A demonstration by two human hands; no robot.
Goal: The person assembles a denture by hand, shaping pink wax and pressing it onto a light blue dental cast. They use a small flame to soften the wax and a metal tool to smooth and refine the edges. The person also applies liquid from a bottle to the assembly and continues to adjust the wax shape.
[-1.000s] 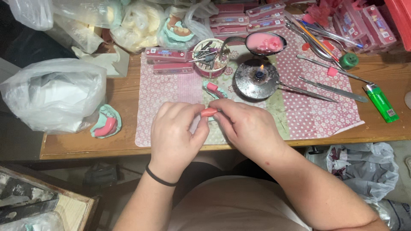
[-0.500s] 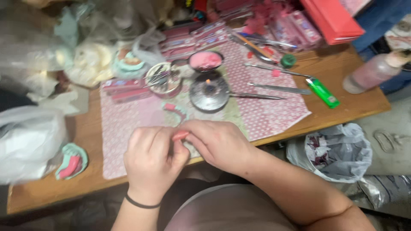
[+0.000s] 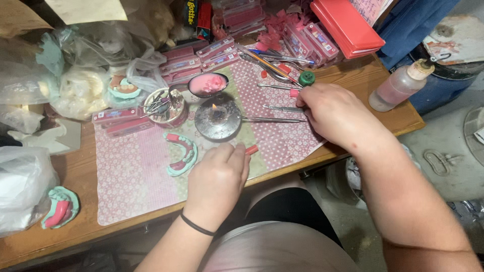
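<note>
Item: small red wax piece (image 3: 251,149), pinched in the fingertip grip of the left hand (image 3: 217,181), held low over the patterned mat (image 3: 131,171) just beside the lit burner (image 3: 218,118), likely for softening. Right hand (image 3: 335,116) reaches over the metal instruments (image 3: 282,108) on the tabletop (image 3: 403,118); whether its grip is closed cannot be told. Teal denture mould (image 3: 180,153) lies near the left hand.

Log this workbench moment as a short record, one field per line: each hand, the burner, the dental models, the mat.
Left hand: left hand holds a small piece of pink wax at its fingertips, above the mat
Right hand: right hand reaches to the metal instruments lying on the mat; grip not clear
Burner: small round metal burner, flame lit, between the hands
Dental models: one green-and-pink model on the mat by the left hand; another on the bare wood at far left
Mat: pink patterned mat over a wooden table
</note>
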